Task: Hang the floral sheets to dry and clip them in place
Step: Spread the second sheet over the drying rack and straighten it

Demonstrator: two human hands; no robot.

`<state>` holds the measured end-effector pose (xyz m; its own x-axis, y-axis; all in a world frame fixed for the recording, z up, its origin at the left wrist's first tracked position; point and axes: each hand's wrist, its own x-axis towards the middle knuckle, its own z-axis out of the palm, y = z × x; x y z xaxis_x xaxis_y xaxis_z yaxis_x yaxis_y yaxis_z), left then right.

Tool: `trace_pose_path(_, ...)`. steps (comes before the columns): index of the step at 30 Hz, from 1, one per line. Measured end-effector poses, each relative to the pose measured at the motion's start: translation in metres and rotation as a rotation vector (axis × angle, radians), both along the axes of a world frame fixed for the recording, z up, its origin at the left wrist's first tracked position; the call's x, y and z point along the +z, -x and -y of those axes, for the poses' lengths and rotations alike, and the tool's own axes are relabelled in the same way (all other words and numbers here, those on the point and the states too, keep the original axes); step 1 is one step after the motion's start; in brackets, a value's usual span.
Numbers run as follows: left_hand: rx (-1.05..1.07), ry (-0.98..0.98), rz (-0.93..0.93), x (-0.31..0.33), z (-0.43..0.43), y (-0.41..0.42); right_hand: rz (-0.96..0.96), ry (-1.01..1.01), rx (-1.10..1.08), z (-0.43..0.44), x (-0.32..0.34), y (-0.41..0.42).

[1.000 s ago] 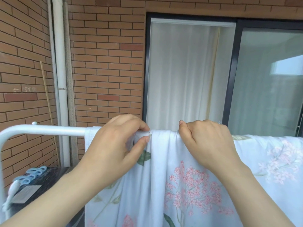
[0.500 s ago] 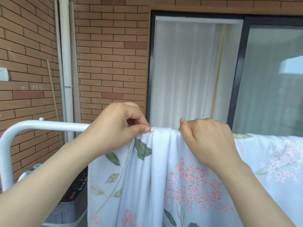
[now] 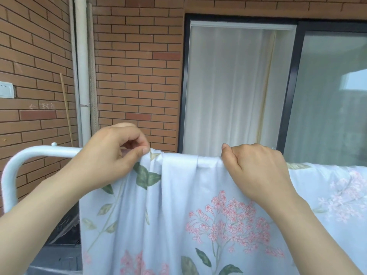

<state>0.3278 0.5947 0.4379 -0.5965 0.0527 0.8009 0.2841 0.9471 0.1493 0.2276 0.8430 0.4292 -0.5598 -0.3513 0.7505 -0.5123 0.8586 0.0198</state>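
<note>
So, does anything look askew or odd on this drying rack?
Only the pale blue floral fabric sheet: between the left hand and right hand it sits bunched in folds on the white metal rail, not spread flat. No damage shows.

Rail (image 3: 49, 151): tubular metal w/ white coating, smooth, faint sheen. Over rail: floral sheet (image 3: 178, 205), printed cloth, matt, soft-folded. Behind rail: brick wall (image 3: 135, 76), rough, matt, w/ recessed mortar joints; drainpipe (image 3: 83, 66), smooth, off-white, prob. plastic; thin stick (image 3: 66, 108), wood-like, dull. Behind rail, to right: door frame (image 3: 183, 86), dark, smooth, semi-matt; curtain (image 3: 224, 86), sheer white cloth, pleated; glass pane (image 3: 327, 96), glossy, reflective. Above rail's left end: wall plate (image 3: 6, 89), white plastic, smooth.
</note>
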Motion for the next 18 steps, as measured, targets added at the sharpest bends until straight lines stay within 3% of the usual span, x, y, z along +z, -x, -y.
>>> trace_pose_path(8,-0.13,0.172,0.011,-0.007,-0.054,0.018,-0.011,-0.026,-0.038,-0.001,0.001,-0.001)
trace_pose_path(12,-0.2,0.008,0.017,-0.004,-0.051,0.026,0.003,-0.023,-0.024,-0.001,0.001,-0.001)
trace_pose_path(18,-0.215,0.019,0.026,0.0,-0.043,0.023,-0.01,-0.022,0.027,0.003,0.0,-0.002)
